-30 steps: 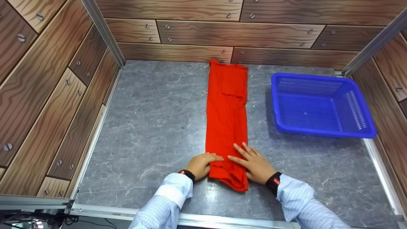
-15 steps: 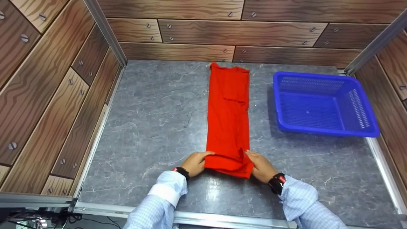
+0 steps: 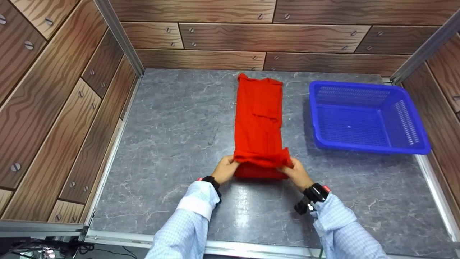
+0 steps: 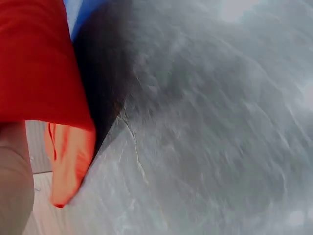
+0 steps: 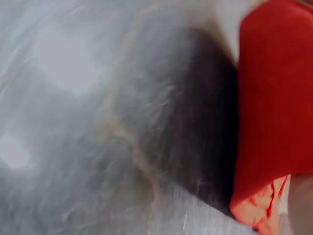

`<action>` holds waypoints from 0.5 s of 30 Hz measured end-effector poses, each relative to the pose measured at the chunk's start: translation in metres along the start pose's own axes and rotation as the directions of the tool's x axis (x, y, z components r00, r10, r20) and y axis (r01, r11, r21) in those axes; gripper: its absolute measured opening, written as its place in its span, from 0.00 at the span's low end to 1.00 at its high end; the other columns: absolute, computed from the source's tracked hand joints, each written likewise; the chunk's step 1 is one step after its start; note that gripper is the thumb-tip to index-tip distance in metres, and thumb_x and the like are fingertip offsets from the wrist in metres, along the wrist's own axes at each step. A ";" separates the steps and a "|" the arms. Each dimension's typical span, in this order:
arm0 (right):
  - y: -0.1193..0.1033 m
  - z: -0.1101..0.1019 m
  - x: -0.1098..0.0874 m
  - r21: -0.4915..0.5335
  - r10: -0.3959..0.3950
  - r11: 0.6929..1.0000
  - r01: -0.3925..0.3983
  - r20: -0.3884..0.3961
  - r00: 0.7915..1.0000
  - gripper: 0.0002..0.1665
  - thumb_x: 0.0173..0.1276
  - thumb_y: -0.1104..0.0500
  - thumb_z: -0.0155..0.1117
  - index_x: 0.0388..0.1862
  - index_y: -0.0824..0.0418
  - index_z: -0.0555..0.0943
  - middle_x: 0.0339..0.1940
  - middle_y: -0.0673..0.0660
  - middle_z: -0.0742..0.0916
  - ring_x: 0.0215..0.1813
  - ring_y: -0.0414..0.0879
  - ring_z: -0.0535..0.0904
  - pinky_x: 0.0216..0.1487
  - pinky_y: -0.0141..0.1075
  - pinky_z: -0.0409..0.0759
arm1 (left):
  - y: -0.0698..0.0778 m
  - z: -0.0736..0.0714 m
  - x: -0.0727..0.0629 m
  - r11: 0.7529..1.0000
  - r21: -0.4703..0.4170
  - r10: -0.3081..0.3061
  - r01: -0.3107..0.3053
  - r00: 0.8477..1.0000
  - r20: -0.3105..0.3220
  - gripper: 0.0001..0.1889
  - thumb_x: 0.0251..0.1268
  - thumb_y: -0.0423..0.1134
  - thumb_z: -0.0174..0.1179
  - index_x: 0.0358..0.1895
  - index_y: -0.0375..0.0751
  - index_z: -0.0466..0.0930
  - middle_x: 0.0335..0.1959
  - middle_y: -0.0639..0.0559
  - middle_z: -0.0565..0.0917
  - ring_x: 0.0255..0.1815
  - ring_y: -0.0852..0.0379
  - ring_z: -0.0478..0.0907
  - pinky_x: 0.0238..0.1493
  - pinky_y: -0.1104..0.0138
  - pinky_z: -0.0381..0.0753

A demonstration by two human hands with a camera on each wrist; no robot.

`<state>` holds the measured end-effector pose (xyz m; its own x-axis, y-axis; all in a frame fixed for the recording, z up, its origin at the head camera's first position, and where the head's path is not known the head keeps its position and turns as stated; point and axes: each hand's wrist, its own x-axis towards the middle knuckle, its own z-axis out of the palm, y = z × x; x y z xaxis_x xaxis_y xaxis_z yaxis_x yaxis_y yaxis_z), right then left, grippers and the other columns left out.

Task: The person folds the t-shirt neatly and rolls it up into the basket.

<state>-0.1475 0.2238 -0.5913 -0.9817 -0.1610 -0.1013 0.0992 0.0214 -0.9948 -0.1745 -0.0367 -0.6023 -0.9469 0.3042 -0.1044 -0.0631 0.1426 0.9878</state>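
A red cloth garment (image 3: pixel 257 126), folded into a long strip, lies on the grey marbled table. Its near end is lifted and turned over away from the person. My left hand (image 3: pixel 225 169) grips the left side of that raised fold, and my right hand (image 3: pixel 297 173) grips the right side, with fingers partly hidden by the cloth. In the left wrist view the red cloth (image 4: pixel 41 63) hangs above the surface at the left. The right wrist view has the cloth (image 5: pixel 274 98) at the right edge, with part of the hand below it.
A blue plastic basket (image 3: pixel 348 126) with perforated sides stands to the right of the garment. Wood-patterned walls (image 3: pixel 273 37) enclose the table at the back and sides. A metal rail (image 3: pixel 251 248) runs along the front edge.
Both hands went from lying flat on the garment's near end to gripping its sides. They have raised that end and moved it away from the person, so the strip is shorter.
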 end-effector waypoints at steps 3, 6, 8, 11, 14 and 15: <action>-0.001 -0.001 0.006 -0.030 0.102 0.994 -0.108 -0.150 0.983 0.06 0.64 0.68 0.64 0.33 0.57 0.82 0.25 0.42 0.85 0.29 0.35 0.80 0.34 0.28 0.78 | -0.002 -0.001 0.006 0.999 -0.028 -0.040 0.039 0.999 -0.032 0.18 0.75 0.37 0.50 0.37 0.20 0.79 0.20 0.59 0.70 0.25 0.63 0.64 0.32 0.72 0.64; 0.001 -0.003 0.010 -0.083 0.116 0.987 -0.140 -0.240 0.964 0.05 0.66 0.64 0.65 0.29 0.59 0.82 0.19 0.44 0.82 0.24 0.36 0.75 0.28 0.29 0.75 | -0.005 -0.002 0.010 0.997 -0.047 -0.061 0.059 0.996 -0.063 0.18 0.75 0.39 0.51 0.38 0.22 0.79 0.20 0.59 0.68 0.26 0.63 0.63 0.32 0.71 0.63; 0.002 -0.004 0.013 -0.064 0.111 0.989 -0.134 -0.274 0.955 0.08 0.69 0.63 0.62 0.28 0.60 0.81 0.18 0.45 0.79 0.22 0.36 0.73 0.26 0.29 0.73 | -0.004 -0.002 0.012 0.998 -0.040 -0.059 0.056 0.995 -0.084 0.18 0.76 0.40 0.51 0.40 0.23 0.80 0.23 0.57 0.72 0.29 0.62 0.66 0.34 0.71 0.66; 0.006 -0.005 0.020 -0.019 0.101 0.994 -0.110 -0.280 0.955 0.09 0.74 0.60 0.56 0.34 0.59 0.81 0.20 0.44 0.81 0.24 0.36 0.76 0.29 0.29 0.75 | -0.001 -0.003 0.019 0.998 -0.014 -0.058 0.056 0.988 -0.142 0.19 0.77 0.43 0.49 0.45 0.27 0.83 0.32 0.52 0.81 0.36 0.64 0.72 0.43 0.71 0.72; 0.012 -0.006 0.032 -0.089 0.065 0.991 -0.097 -0.308 0.949 0.13 0.77 0.55 0.51 0.35 0.60 0.78 0.22 0.44 0.79 0.28 0.36 0.75 0.34 0.29 0.74 | 0.000 -0.003 0.030 0.993 -0.044 -0.115 0.108 0.971 -0.209 0.23 0.77 0.49 0.48 0.43 0.28 0.81 0.33 0.49 0.82 0.35 0.63 0.73 0.42 0.70 0.73; 0.014 -0.007 0.036 -0.135 0.063 0.985 -0.111 -0.318 0.946 0.15 0.77 0.53 0.51 0.34 0.61 0.77 0.22 0.45 0.77 0.28 0.36 0.73 0.35 0.29 0.73 | -0.001 -0.003 0.033 0.991 -0.038 -0.136 0.131 0.964 -0.229 0.24 0.76 0.50 0.48 0.44 0.29 0.82 0.36 0.48 0.84 0.37 0.64 0.75 0.43 0.71 0.74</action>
<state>-0.1825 0.2256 -0.6092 -0.9740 0.1627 -0.1574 0.1851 0.1720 -0.9676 -0.2063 -0.0292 -0.6065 -0.9763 0.0580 -0.2087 -0.1986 0.1452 0.9693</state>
